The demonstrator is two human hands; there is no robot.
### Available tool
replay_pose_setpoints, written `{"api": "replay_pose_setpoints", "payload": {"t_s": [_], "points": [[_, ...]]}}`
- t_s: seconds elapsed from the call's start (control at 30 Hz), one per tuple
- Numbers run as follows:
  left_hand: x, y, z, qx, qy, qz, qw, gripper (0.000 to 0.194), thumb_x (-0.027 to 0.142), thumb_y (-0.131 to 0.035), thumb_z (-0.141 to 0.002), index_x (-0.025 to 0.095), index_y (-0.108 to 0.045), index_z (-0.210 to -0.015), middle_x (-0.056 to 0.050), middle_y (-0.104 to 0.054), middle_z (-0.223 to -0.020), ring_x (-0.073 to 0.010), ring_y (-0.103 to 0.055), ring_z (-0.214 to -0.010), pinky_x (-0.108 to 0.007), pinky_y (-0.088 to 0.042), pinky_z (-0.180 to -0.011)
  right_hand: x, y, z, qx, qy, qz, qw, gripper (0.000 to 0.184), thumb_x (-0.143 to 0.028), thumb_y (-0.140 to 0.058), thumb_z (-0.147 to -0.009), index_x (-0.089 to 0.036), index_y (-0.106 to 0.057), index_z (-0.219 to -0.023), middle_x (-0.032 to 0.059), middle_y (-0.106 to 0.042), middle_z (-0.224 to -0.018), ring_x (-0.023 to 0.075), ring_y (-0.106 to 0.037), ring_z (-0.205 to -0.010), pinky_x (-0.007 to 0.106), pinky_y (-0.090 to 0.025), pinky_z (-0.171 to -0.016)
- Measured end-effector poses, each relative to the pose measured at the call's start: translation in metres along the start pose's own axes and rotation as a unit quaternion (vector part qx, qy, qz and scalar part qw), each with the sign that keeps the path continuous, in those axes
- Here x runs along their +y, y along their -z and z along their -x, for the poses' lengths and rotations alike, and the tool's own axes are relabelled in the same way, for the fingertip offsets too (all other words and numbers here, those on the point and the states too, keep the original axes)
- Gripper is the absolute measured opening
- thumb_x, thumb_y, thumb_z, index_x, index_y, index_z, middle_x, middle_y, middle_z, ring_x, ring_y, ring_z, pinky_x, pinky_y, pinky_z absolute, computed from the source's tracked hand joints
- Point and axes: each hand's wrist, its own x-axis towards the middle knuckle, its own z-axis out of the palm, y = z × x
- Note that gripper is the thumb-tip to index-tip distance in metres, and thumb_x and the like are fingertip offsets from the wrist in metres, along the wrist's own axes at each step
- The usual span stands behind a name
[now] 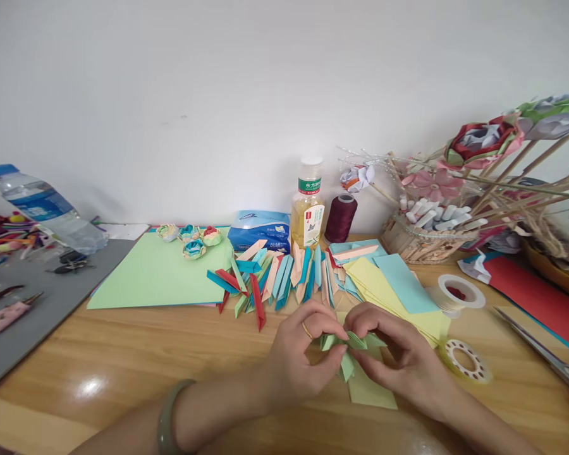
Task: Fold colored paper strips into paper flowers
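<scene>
Between my two hands is a small bundle of folded green paper [348,365], pinched at its middle. My left hand [299,360], with a ring on one finger and a bangle [168,417] on the wrist, grips it from the left between thumb and index finger. From the right, my right hand [403,360] holds it with thumb and fingertips. Partly behind the bundle and the right hand, a pale yellow-green paper sheet [372,388] lies on the table. Just beyond my hands sits a pile of folded paper strips [279,278] in blue, red, green and peach.
Yellow sheets [384,297], a thread spool [458,294], a tape roll [465,360] and scissors [545,351] lie on the right. Behind the strips stand a tissue pack [258,231], a drink bottle [308,215] and dark red thread [341,218]. Small paper flowers [193,249] rest on green sheets [156,278].
</scene>
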Motion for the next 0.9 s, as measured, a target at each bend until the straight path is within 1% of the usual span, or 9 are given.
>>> {"api": "replay_pose_setpoints", "payload": {"t_s": [0.43,0.6,0.9], "points": [[-0.0018,0.0001,-0.0003,-0.005,-0.002,-0.002,1.0,0.018,0.005,-0.054,-0.07,0.019,-0.053,-0.083,-0.002,-0.052,-0.078,-0.0122,-0.054,-0.072,-0.025,-0.045,-0.064,-0.0035,0.0002,-0.0017,0.004,-0.007,0.003,1.0,0.016,-0.009,-0.053,-0.075,-0.023,-0.047,-0.078,-0.0002,-0.053,-0.079,0.0147,-0.054,-0.077,0.027,-0.046,-0.069],[0.0002,0.0003,-0.0024,-0.017,0.039,0.022,0.999,0.016,0.005,-0.053,-0.067,0.018,-0.049,-0.076,-0.002,-0.051,-0.073,-0.0126,-0.052,-0.068,-0.025,-0.044,-0.062,-0.0041,0.0002,-0.0002,0.0,-0.011,0.004,1.0,0.015,-0.008,-0.053,-0.073,-0.022,-0.048,-0.077,0.0006,-0.054,-0.079,0.0152,-0.055,-0.076,0.027,-0.046,-0.068],[0.0022,0.004,-0.0055,-0.077,0.084,0.016,0.993,0.013,0.006,-0.05,-0.065,0.017,-0.05,-0.072,-0.002,-0.048,-0.072,-0.0129,-0.048,-0.068,-0.026,-0.042,-0.062,-0.0073,-0.0005,-0.002,0.002,-0.012,-0.003,1.0,0.012,-0.011,-0.055,-0.074,-0.022,-0.049,-0.075,0.0004,-0.055,-0.077,0.015,-0.055,-0.074,0.027,-0.046,-0.067]]}}
